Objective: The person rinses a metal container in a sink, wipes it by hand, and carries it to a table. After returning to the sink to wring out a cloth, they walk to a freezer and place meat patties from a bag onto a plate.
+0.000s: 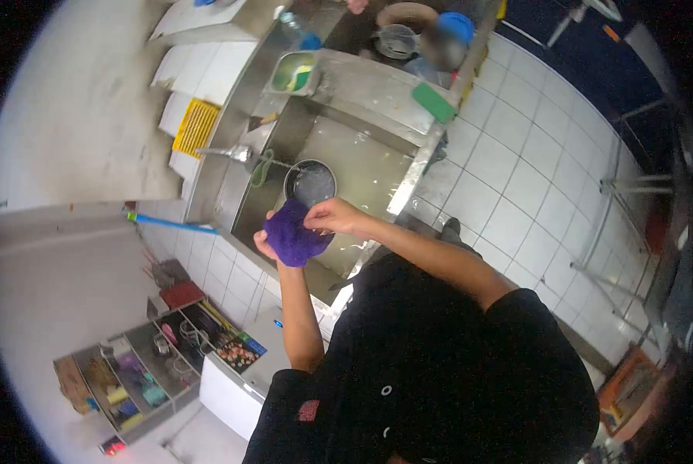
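Note:
A purple cloth (294, 236) lies bunched over my left hand (263, 241), whose fingers curl around its far edge. My right hand (332, 216) pinches the cloth's right side with bent fingertips. Just past both hands, a round metal bowl (311, 182) stands in the steel sink (397, 203). Cloudy water sits in the sink, and a stream from the faucet (241, 154) runs into the bowl. The cloth covers part of my left palm.
A green looped strip (262, 168) hangs at the sink's left wall, near a wooden-handled brush (263, 121). Farther back are a metal container with a sponge (298, 75), a green block (433, 103) and several basins (397, 40). A yellow rack (196, 127) is at the wall.

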The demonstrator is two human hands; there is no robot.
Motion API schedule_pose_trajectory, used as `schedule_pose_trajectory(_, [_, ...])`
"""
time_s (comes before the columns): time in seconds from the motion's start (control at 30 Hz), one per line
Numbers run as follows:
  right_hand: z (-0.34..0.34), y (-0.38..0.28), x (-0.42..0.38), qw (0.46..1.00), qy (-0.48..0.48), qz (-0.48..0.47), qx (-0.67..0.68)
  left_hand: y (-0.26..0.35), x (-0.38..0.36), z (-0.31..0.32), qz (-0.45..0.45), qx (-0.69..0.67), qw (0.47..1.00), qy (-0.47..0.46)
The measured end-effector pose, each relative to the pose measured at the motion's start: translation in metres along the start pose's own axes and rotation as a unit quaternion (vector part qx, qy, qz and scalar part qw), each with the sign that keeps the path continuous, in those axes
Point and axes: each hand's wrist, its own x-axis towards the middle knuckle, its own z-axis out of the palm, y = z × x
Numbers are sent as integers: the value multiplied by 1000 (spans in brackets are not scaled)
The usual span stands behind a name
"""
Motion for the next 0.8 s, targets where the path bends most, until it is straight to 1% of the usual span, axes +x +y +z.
schedule_pose_trajectory(0.1, [-17, 6, -1, 992, -11, 25, 122, -1, 1, 19, 48, 56, 988, 136])
schedule_pose_trajectory(0.13, [-26, 5, -4, 987, -18, 29, 158, 4, 1, 17, 31, 62, 988, 137])
schedule_pose_trajectory(0.17, [-44, 20, 2, 976, -50, 48, 205, 10, 2, 12, 16, 69, 988, 138])
schedule_pose_trajectory(0.2, [-59, 28, 0, 998, -13, 62, -29, 10, 1, 16, 3, 76, 989, 123])
schedule_pose_trajectory(0.23, [-73, 36, -3, 963, 26, 76, -259, 10, 1, 20, -9, 84, 990, 108])
schedule_pose_trajectory(0.27, [-86, 39, -6, 873, 67, 87, -476, 9, 5, 32, -21, 92, 993, 75])
schedule_pose_trajectory(0.3, [-94, 43, -10, 878, 77, 70, -467, 8, 8, 41, -32, 99, 994, 42])
schedule_pose_trajectory(0.37, [-103, 56, -17, 887, 93, 38, -451, 10, 10, 44, -88, 115, 987, 64])
schedule_pose_trajectory(0.43, [-108, 91, -1, 892, 56, -24, -449, -1, 18, 45, -122, 145, 978, 88])
schedule_pose_trajectory(0.47, [-112, 89, -4, 934, 19, -2, -356, -7, 22, 45, -130, 170, 972, 101])
schedule_pose_trajectory(0.5, [-113, 74, -14, 965, -12, 26, -260, -15, 27, 51, -139, 196, 964, 115])
schedule_pose_trajectory(0.53, [-119, 60, -28, 991, -63, 105, -61, -26, 33, 56, -159, 200, 957, 135])
schedule_pose_trajectory(0.57, [-124, 42, -45, 967, -114, 177, 141, -44, 38, 67, -177, 202, 950, 157])
schedule_pose_trajectory(0.6, [-132, 39, -54, 954, -122, 157, 222, -66, 42, 81, -193, 202, 943, 179])
schedule_pose_trajectory(0.63, [-142, 37, -64, 935, -132, 136, 301, -95, 46, 112, -218, 229, 927, 199])
schedule_pose_trajectory(0.67, [-155, 33, -75, 909, -139, 113, 376, -103, 47, 101, -292, 247, 907, 178])
schedule_pose_trajectory(0.7, [-161, 28, -92, 932, -56, 56, 352, -121, 47, 86, -338, 258, 885, 191])
schedule_pose_trajectory(0.77, [-183, 28, -121, 954, 53, -63, 287, -161, 43, 64, -407, 346, 832, 150])
schedule_pose_trajectory(0.8, [-196, 28, -133, 954, 108, -122, 250, -174, 46, 12, -511, 336, 789, 63])
